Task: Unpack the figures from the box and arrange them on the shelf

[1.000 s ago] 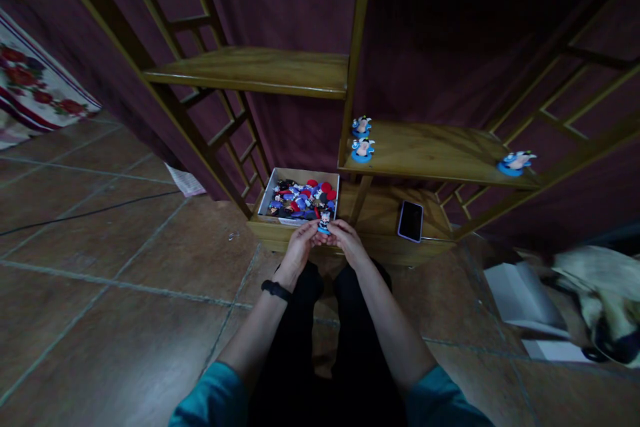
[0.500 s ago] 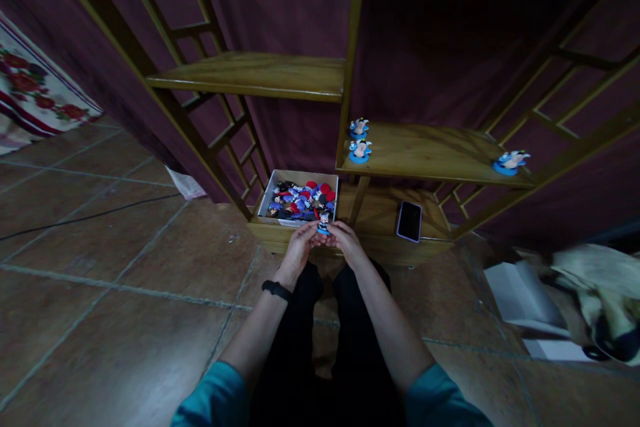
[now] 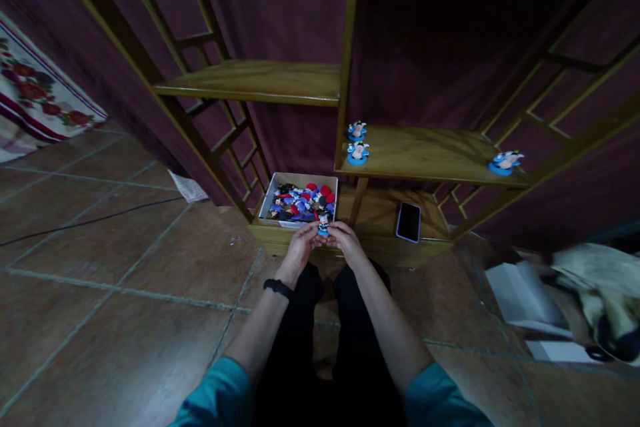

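Observation:
A small toy figurine (image 3: 323,225) with a blue round base is held upright between my two hands, just in front of a cardboard box. My left hand (image 3: 302,245) grips its left side, and my right hand (image 3: 345,241) closes on its right side. The box (image 3: 267,202) is filled with many small red, blue, black and white figurines. On the right-hand shelf (image 3: 425,150), two blue-based figurines stand at the left end, one (image 3: 358,153) in front of the other (image 3: 357,131). A third figurine (image 3: 506,162) is at that shelf's right end.
A phone (image 3: 409,222) lies on the lowest shelf, right of the box. Higher up on the left is another wooden shelf (image 3: 255,82). White cartons (image 3: 525,297) and a pale cloth bag (image 3: 600,280) are on the floor at right. A black cable (image 3: 100,219) crosses the tiles at left.
The view has shifted very slightly. Both hands keep the same hold on the figurine in front of the box, and the shelf figurines stay where they were.

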Demonstrator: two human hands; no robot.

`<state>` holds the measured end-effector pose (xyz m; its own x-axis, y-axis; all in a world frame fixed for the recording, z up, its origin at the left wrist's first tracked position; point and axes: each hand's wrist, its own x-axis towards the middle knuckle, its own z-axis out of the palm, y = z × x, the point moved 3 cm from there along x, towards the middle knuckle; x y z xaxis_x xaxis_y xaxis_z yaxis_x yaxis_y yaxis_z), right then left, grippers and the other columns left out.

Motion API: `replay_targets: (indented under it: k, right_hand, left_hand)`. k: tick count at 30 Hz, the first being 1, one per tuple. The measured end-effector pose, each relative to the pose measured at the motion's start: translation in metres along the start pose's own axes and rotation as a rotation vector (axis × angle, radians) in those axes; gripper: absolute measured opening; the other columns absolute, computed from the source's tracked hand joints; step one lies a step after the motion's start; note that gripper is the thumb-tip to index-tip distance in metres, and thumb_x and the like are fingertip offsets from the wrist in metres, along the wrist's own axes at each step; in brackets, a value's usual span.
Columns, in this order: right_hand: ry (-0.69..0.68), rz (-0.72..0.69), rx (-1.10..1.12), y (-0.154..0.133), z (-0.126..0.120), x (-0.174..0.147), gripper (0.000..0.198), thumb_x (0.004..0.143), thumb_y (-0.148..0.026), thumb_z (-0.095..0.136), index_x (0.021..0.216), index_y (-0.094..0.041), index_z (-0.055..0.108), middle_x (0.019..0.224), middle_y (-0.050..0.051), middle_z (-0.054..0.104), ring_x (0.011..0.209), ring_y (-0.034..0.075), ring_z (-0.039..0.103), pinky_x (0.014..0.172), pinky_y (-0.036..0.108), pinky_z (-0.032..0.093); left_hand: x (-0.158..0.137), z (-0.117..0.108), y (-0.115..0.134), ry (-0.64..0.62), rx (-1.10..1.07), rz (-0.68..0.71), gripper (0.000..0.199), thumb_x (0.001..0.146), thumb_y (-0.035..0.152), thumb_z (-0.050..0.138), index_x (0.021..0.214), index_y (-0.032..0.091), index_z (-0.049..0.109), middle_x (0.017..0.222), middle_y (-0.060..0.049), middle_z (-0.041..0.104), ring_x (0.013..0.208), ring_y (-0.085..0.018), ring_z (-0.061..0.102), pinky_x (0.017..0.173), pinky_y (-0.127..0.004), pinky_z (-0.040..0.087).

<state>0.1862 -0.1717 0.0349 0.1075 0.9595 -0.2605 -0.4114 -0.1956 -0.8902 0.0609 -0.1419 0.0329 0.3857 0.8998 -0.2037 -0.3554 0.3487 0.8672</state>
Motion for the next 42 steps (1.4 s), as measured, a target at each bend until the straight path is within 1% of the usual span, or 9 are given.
replay_targets:
  k: [12, 21, 26, 31, 35, 42]
  right_hand:
    - [-0.006, -0.083, -0.021, 0.000, -0.005, -0.002, 0.027, 0.060, -0.036, 0.069, 0.082, -0.023, 0.062, 0.070, -0.002, 0.062, 0.061, 0.011, 0.056, 0.058, 0.023, 0.045]
    - [-0.022, -0.119, -0.022, -0.004, -0.005, -0.005, 0.026, 0.059, -0.037, 0.069, 0.080, -0.022, 0.062, 0.069, -0.003, 0.059, 0.059, 0.010, 0.053, 0.055, 0.021, 0.043]
    - [-0.013, -0.119, -0.029, -0.005, -0.005, -0.004, 0.027, 0.057, -0.037, 0.070, 0.078, -0.022, 0.062, 0.067, -0.003, 0.060, 0.057, 0.010, 0.052, 0.053, 0.021, 0.043]
    - [0.015, -0.105, -0.016, 0.003, -0.010, 0.002, 0.027, 0.058, -0.037, 0.070, 0.079, -0.022, 0.063, 0.068, -0.003, 0.061, 0.058, 0.010, 0.054, 0.054, 0.022, 0.044]
    - [0.041, -0.073, -0.011, 0.007, -0.012, 0.005, 0.026, 0.058, -0.037, 0.069, 0.079, -0.022, 0.063, 0.065, -0.003, 0.062, 0.057, 0.010, 0.055, 0.055, 0.023, 0.045]
    - [0.054, -0.019, 0.048, 0.001, -0.010, 0.000, 0.025, 0.059, -0.034, 0.068, 0.079, -0.021, 0.064, 0.059, -0.003, 0.062, 0.055, 0.011, 0.056, 0.056, 0.023, 0.045]
  left_hand:
    - [0.000, 0.003, -0.001, 0.032, 0.003, -0.026, 0.027, 0.067, 0.024, 0.066, 0.091, 0.013, 0.063, 0.070, -0.006, 0.067, 0.059, -0.013, 0.061, 0.054, -0.023, 0.043]
    - [0.003, 0.000, -0.005, 0.015, 0.018, -0.016, 0.021, 0.067, 0.022, 0.065, 0.087, 0.014, 0.062, 0.070, -0.005, 0.066, 0.057, -0.012, 0.061, 0.054, -0.022, 0.045]
    - [0.003, 0.001, -0.005, 0.029, 0.033, -0.032, 0.022, 0.068, 0.025, 0.066, 0.087, 0.014, 0.063, 0.071, -0.005, 0.067, 0.056, -0.012, 0.061, 0.053, -0.022, 0.044]
    - [0.004, 0.001, -0.005, 0.036, 0.030, -0.033, 0.023, 0.067, 0.023, 0.066, 0.088, 0.013, 0.063, 0.071, -0.006, 0.067, 0.057, -0.013, 0.062, 0.053, -0.023, 0.044]
    - [0.003, 0.000, -0.005, 0.044, 0.028, -0.040, 0.028, 0.067, 0.023, 0.067, 0.093, 0.013, 0.063, 0.072, -0.006, 0.068, 0.059, -0.013, 0.063, 0.055, -0.023, 0.044]
    - [-0.003, 0.005, 0.000, -0.028, 0.063, 0.004, 0.040, 0.066, 0.030, 0.070, 0.102, 0.014, 0.063, 0.076, -0.007, 0.069, 0.065, -0.014, 0.064, 0.061, -0.024, 0.044]
